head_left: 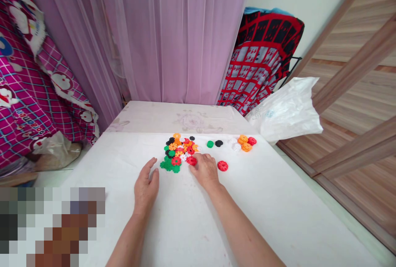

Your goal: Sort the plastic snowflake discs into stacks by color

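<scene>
A mixed pile of flower-shaped discs in green, orange, red, black and white lies on the white table. My right hand is at the pile's right edge, its fingers closed on a red disc. My left hand rests left of the pile with thumb and fingers apart, holding nothing. Just right of my right hand lies a separate red disc. Farther back are a green disc and a black disc. White discs and orange discs sit to the right, beside another red one.
The white table has a flowered cloth at its far end. A white plastic bag hangs at the right rear edge. Behind stand a purple curtain and a red patterned cloth; wooden panels are on the right.
</scene>
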Tool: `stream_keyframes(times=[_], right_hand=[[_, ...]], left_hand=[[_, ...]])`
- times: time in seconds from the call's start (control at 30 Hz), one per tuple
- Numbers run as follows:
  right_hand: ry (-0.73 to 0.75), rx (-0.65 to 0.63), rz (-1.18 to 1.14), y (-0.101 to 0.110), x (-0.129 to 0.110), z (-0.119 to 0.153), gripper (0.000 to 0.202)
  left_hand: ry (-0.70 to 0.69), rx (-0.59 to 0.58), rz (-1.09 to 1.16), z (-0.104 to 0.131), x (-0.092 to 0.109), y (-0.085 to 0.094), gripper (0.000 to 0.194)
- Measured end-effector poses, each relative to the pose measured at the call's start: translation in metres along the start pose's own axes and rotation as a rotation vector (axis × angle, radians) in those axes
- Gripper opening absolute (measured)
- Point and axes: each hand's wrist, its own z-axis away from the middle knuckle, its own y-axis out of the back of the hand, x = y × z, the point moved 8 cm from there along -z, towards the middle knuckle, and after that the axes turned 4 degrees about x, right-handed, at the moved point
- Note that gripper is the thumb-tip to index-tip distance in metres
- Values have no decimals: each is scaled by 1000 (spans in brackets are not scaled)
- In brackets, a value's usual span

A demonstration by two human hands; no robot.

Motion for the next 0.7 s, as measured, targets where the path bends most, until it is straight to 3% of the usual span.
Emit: stream_keyframes(times=[0.1,0.23,0.33,0.7], right_hand=[[-56,106,-104,18,24,7,25],[-241,278,-162,45,86,20,22],[-311,316,-147,52,116,30,20],[-310,256,-91,41,118,36,18]], left_hand=[[-12,-3,-7,0,-1,0,38],[4,-9,-11,-1,-2,-1,38],[27,-8,-16,-1,-2,0,39],[0,7,-5,-2,-1,2,39]])
